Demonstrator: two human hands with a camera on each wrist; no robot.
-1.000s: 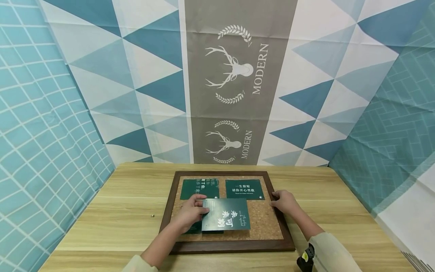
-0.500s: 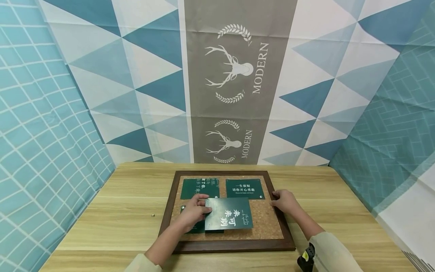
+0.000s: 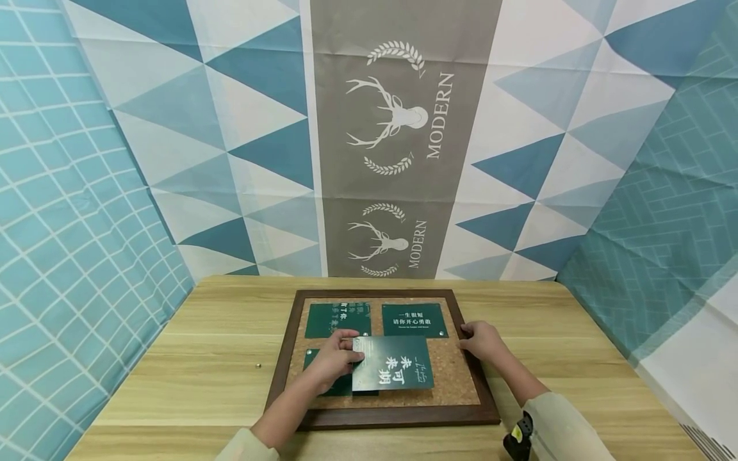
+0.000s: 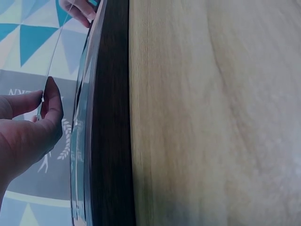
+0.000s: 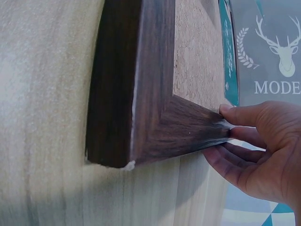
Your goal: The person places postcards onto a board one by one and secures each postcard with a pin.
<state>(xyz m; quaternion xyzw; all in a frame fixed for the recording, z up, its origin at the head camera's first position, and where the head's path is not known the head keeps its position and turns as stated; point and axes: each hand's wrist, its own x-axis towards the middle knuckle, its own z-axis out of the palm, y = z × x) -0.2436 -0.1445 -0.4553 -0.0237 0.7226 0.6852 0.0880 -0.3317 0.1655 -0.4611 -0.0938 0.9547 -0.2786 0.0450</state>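
My left hand (image 3: 336, 360) pinches a green card with white lettering (image 3: 393, 363) by its left edge, thumb on top. The left wrist view shows the card edge-on, raised above a framed cork board (image 3: 455, 371). My right hand (image 3: 483, 340) grips the board's dark wooden frame (image 5: 155, 117) on its right side, thumb on the inner edge and fingers along the outside. Three more green cards lie on the cork: one at upper left (image 3: 323, 320), one at upper right (image 3: 412, 319), and one at lower left (image 3: 343, 387), partly hidden by my left hand and the held card.
The board lies flat on a wooden table (image 3: 219, 358). A small metallic bit (image 3: 258, 365) sits on the table left of the frame. Pin heads show at some card corners. A patterned cloth wall (image 3: 380, 160) rises behind the table.
My left hand has shifted slightly to the right with the card, showing more of the lower-left card. My right hand has stayed on the frame.
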